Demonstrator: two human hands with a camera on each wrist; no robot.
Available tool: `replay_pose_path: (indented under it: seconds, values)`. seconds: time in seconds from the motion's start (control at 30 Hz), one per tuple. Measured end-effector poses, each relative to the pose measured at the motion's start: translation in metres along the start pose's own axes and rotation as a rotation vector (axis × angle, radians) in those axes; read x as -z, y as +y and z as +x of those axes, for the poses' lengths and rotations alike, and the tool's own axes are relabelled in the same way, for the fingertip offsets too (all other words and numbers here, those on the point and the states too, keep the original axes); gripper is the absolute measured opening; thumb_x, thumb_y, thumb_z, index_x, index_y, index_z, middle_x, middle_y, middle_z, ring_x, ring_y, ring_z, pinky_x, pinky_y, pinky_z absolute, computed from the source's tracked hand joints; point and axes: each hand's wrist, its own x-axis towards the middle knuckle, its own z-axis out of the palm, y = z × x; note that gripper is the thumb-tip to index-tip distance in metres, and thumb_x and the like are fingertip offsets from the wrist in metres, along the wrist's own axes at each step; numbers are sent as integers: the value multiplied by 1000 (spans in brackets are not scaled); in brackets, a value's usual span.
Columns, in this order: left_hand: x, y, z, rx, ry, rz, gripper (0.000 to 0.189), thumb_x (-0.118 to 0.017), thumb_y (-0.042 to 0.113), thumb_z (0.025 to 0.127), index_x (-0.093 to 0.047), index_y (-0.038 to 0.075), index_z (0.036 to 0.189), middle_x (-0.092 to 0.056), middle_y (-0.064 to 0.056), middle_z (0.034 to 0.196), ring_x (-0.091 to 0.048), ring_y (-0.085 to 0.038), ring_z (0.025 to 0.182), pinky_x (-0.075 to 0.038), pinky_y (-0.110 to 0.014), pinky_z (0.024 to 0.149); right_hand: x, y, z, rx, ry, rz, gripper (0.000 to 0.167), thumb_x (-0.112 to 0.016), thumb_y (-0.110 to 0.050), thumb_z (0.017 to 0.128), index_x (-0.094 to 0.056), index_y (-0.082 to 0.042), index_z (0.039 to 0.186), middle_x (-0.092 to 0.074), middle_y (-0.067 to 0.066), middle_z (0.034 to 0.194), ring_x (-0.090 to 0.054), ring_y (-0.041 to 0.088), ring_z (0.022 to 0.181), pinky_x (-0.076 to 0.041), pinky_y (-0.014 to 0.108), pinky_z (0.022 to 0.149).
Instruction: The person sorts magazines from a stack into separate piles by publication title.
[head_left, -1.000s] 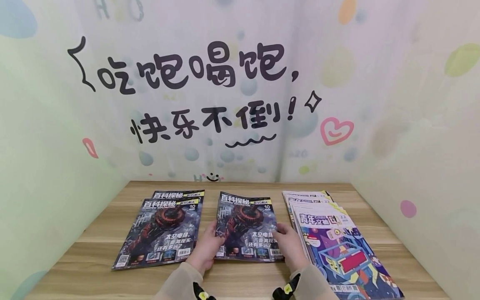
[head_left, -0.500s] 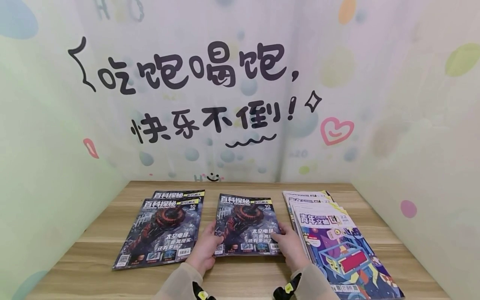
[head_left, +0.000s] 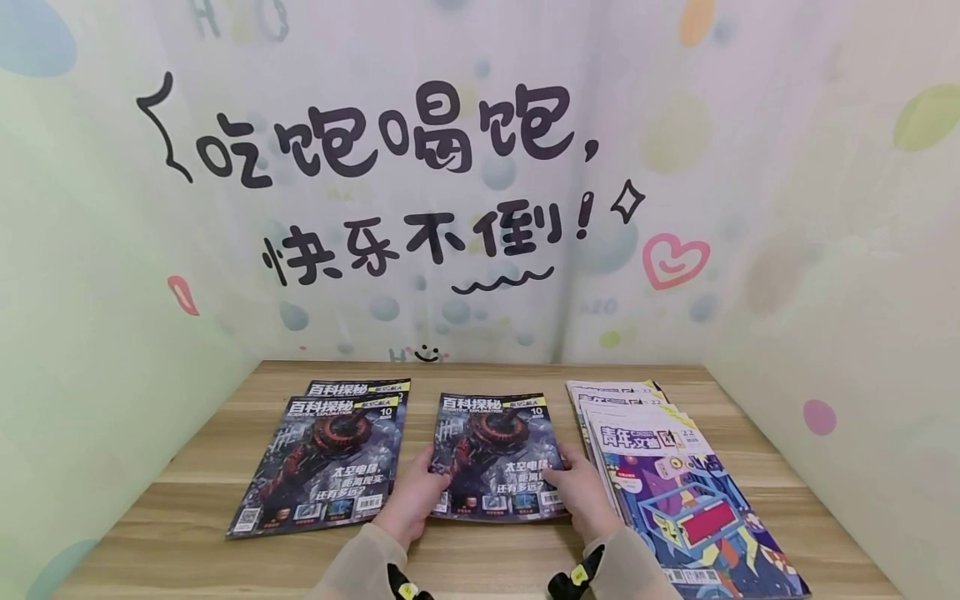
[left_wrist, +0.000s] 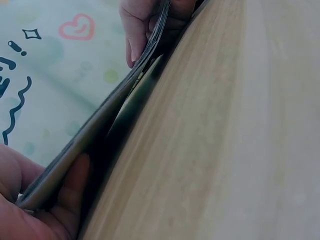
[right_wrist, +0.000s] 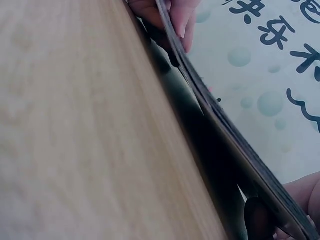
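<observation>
Between both hands is a magazine (head_left: 495, 458) with a dark cover and a red ring-shaped machine, in the middle of the wooden table. My left hand (head_left: 411, 493) grips its left edge, thumb on the cover and fingers underneath. On the opposite edge, my right hand (head_left: 588, 493) holds it the same way. Both wrist views show the magazine's near edge (left_wrist: 107, 107) lifted off the tabletop, with fingertips (left_wrist: 77, 175) below it and a dark gap beneath. Whether it is one copy or a few together I cannot tell.
To the left, magazines with the same dark cover (head_left: 322, 467) lie overlapped, one peeking out behind. A fanned pile of colourful magazines (head_left: 697, 517) lies close to the right hand. The wooden table (head_left: 480, 567) meets a printed curtain (head_left: 420, 317) at the back.
The held magazine's far edge has come slightly lower and nearer. Its near edge rose a little half a second ago and is now down again. Both hands keep their grip.
</observation>
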Motion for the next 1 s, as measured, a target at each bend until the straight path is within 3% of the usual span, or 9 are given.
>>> replay_pose_path:
  seconds: [0.13, 0.4, 1.0]
  values:
    - [2, 0, 0, 6, -1, 43, 67, -52, 0, 88, -22, -8, 148, -26, -33, 148, -24, -48, 135, -22, -59, 110, 0, 0, 0, -21, -9, 7, 60, -57, -6, 91, -33, 6, 145, -34, 31, 145, -34, 43, 131, -27, 58, 108]
    - [5, -2, 4, -19, -15, 37, 63, -48, -2, 88, -26, -10, 146, -27, -32, 148, -22, -49, 136, -22, -60, 109, 0, 0, 1, -49, -12, 26, 50, -47, -4, 94, -38, 5, 143, -37, 28, 145, -38, 40, 129, -30, 58, 106]
    - [4, -4, 4, -65, 21, 25, 60, -46, -9, 85, -29, -13, 143, -35, -34, 142, -36, -47, 129, -31, -55, 107, 3, -3, -2, -63, -4, 17, 55, -46, 2, 90, -37, 4, 144, -37, 30, 143, -40, 41, 126, -32, 59, 104]
